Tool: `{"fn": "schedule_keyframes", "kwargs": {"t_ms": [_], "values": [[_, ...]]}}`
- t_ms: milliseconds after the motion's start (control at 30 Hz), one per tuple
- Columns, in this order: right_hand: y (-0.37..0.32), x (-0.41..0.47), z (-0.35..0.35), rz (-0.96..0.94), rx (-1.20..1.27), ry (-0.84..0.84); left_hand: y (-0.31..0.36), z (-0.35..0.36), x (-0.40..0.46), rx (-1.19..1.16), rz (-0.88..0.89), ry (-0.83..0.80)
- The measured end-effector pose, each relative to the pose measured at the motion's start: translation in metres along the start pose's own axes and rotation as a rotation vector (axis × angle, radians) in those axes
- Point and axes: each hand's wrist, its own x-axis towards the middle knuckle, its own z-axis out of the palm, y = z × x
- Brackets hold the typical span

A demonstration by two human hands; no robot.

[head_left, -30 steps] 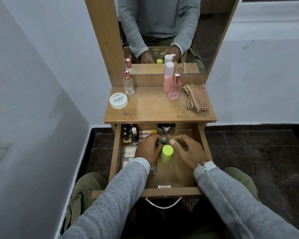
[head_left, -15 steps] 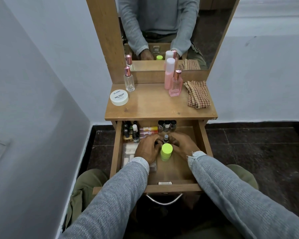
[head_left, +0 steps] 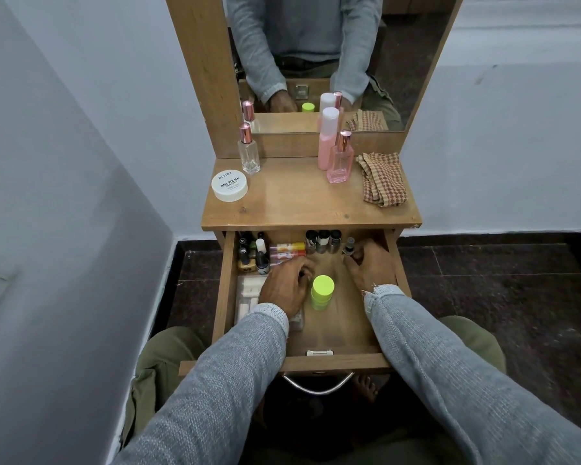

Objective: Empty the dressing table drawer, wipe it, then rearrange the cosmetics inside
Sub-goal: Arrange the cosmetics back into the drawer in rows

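Note:
The wooden drawer (head_left: 336, 327) stands pulled open under the dressing table top (head_left: 302, 203). Both my hands are inside it. My right hand (head_left: 371, 266) pinches a small dark bottle (head_left: 349, 246) at the drawer's back right, beside a row of three dark-capped bottles (head_left: 323, 241). My left hand (head_left: 287, 285) rests with curled fingers near the middle, just left of a neon green-capped bottle (head_left: 322, 292); whether it holds anything is hidden. Nail polish bottles (head_left: 252, 253) cluster at the back left, with orange and pink tubes (head_left: 287, 251) lying next to them.
A clear pack of white items (head_left: 247, 298) lies along the drawer's left side. On top stand a white nail polish remover tub (head_left: 229, 185), a clear perfume bottle (head_left: 248, 151), two pink bottles (head_left: 334, 152) and a checked cloth (head_left: 381, 179). A mirror (head_left: 316, 58) rises behind.
My right hand has moved from beside the green-capped bottle to the drawer's back right, carrying the small dark bottle there. My left hand has stayed near the middle.

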Motion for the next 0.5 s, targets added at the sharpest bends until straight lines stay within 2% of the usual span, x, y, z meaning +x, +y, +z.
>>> {"fn": "schedule_keyframes", "kwargs": {"t_ms": [233, 500], "values": [[-0.008, 0.013, 0.003, 0.087, 0.053, 0.012, -0.002, -0.002, -0.001, 0.002, 0.018, 0.008], [-0.007, 0.018, 0.004, 0.151, -0.005, -0.109, -0.002, -0.002, -0.004, -0.008, 0.019, 0.008]]}}
